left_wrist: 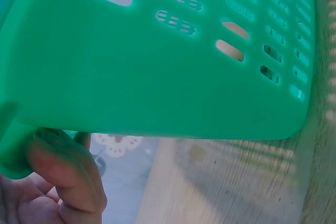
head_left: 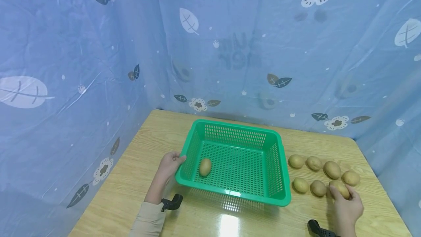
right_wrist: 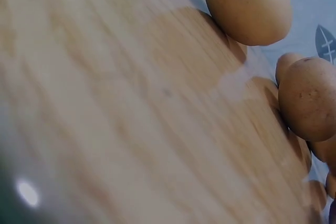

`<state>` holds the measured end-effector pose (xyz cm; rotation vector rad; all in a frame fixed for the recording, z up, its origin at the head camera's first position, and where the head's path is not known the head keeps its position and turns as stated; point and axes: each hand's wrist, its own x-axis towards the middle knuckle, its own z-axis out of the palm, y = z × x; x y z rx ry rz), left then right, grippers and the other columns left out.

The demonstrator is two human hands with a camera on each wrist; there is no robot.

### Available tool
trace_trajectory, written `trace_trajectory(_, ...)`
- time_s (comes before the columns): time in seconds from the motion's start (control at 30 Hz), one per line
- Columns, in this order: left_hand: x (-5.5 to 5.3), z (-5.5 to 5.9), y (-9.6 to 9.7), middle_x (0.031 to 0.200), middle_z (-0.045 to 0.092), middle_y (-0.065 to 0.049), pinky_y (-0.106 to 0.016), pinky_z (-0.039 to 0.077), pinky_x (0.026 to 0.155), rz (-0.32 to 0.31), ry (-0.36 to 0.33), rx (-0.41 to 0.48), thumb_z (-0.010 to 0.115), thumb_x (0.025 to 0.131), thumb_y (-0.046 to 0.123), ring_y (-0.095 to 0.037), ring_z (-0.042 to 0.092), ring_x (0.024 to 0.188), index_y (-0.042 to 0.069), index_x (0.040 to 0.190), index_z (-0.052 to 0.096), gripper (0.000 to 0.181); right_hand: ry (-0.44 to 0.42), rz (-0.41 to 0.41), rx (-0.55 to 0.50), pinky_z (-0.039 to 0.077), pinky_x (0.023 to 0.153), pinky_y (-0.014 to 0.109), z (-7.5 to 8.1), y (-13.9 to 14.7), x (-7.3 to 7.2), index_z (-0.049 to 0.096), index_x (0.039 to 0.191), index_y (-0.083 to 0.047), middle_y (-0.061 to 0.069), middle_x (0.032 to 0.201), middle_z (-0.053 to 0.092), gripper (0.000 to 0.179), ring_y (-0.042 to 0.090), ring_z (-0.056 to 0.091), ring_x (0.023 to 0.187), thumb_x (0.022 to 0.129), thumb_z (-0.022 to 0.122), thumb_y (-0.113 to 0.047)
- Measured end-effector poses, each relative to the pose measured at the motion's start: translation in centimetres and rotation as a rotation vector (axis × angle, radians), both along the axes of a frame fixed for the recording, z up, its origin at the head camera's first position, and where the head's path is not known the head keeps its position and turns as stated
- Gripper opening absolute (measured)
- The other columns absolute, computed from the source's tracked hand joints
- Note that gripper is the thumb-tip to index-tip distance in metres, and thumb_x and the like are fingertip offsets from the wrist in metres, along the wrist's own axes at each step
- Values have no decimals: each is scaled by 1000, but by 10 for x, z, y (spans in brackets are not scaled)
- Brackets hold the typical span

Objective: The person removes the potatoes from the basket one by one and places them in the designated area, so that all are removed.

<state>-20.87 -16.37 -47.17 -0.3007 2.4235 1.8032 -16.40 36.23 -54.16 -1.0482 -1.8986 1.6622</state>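
Observation:
A green plastic basket (head_left: 230, 196) with slotted walls stands on the table, and one potato (head_left: 205, 167) lies inside it at the left. My left hand (head_left: 169, 164) grips the basket's left rim; in the left wrist view its curled fingers (left_wrist: 65, 171) hook under the rim. To the right of the basket, my right hand (head_left: 349, 208) pinches a potato (head_left: 340, 188) between thumb and fingers at the end of the nearer row. Beside it lie a brownish potato (head_left: 318, 188) and a yellower potato (head_left: 300, 185). The right wrist view shows potatoes (right_wrist: 310, 98) but hardly any of the hand.
Behind the nearer row lies a farther row of several potatoes (head_left: 314, 163). The wooden table (head_left: 158, 131) meets blue patterned sheeting (head_left: 230, 46) at the back and sides. A black wrist camera mount (head_left: 172, 202) sits on the left wrist, another (head_left: 320, 228) on the right.

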Motion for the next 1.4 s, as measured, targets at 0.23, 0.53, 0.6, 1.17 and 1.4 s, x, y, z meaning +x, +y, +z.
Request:
trace_trajectory(0.23,0,-1,0,94,66,-17,-31,57,69,4,2,-4,54,96,19,-18,66,78,-8,111,58,30,-170,74,178,31,110,27,-3,0,-4,33,146,-5,18,150,33,68,27,34,136,89,62,-27)
trace_trajectory(0.53,-1,-1,0,94,66,-16,-31,56,69,7,3,-14,55,96,19,-17,65,77,-7,110,58,30,-169,100,293,26,113,46,-3,0,-2,36,142,2,29,144,37,63,45,34,132,89,61,-21)
trace_trajectory(0.6,-1,-1,0,94,66,-17,-31,57,69,4,6,-15,55,96,19,-17,66,78,-8,110,58,30,-184,107,305,26,112,48,-3,0,-2,35,143,2,29,143,37,64,46,34,131,89,61,-22)
trace_trajectory(1.17,0,-1,-1,97,66,-18,-31,57,69,-9,-11,-17,54,96,19,-19,66,80,-8,114,56,33,-197,182,308,21,115,49,-5,3,4,25,147,1,30,148,28,72,47,26,136,90,61,-25)
trace_trajectory(1.4,-1,-1,-1,95,66,-17,-31,57,69,-4,-2,-12,54,96,19,-18,66,79,-8,113,58,32,-184,166,269,23,116,42,-3,2,2,25,147,-1,27,149,30,72,41,28,137,90,60,-27)
